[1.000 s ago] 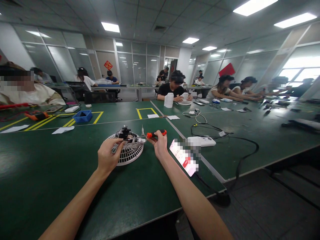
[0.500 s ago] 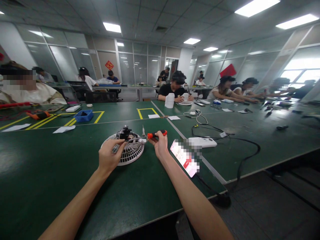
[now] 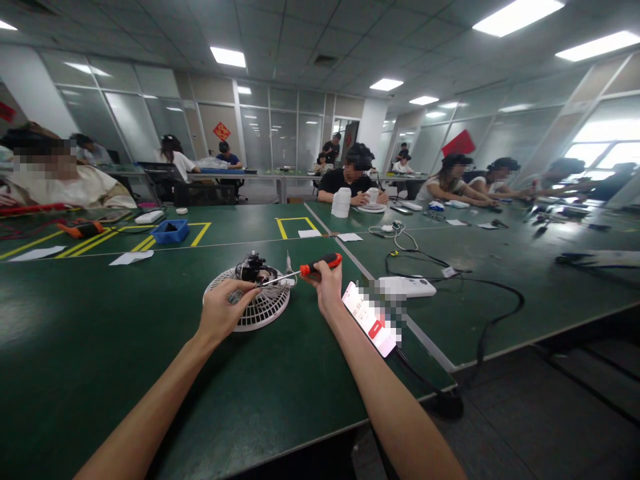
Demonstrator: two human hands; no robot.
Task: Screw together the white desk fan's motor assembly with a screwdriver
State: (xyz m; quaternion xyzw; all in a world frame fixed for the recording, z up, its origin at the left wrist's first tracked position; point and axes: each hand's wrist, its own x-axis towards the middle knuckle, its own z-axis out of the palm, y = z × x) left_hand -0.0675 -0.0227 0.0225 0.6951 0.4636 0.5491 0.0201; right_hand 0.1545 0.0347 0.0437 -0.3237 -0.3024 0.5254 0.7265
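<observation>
A white round fan grille (image 3: 260,308) lies flat on the green table (image 3: 100,347), with a black motor part (image 3: 253,268) on its far side. My left hand (image 3: 224,311) rests on the grille's near left edge, fingers curled on it. My right hand (image 3: 328,287) grips a screwdriver with an orange and black handle (image 3: 321,263); its thin shaft points left to the motor part.
A phone (image 3: 371,319) lies just right of my right wrist, a white power bank (image 3: 407,287) and black cables (image 3: 480,293) beyond it. A blue tray (image 3: 170,231) and paper slips sit farther back. Several people work at the far side and on the left.
The screwdriver handle has risen and shifted slightly right, so the tool now slopes down to the motor part. My left hand stays on the grille.
</observation>
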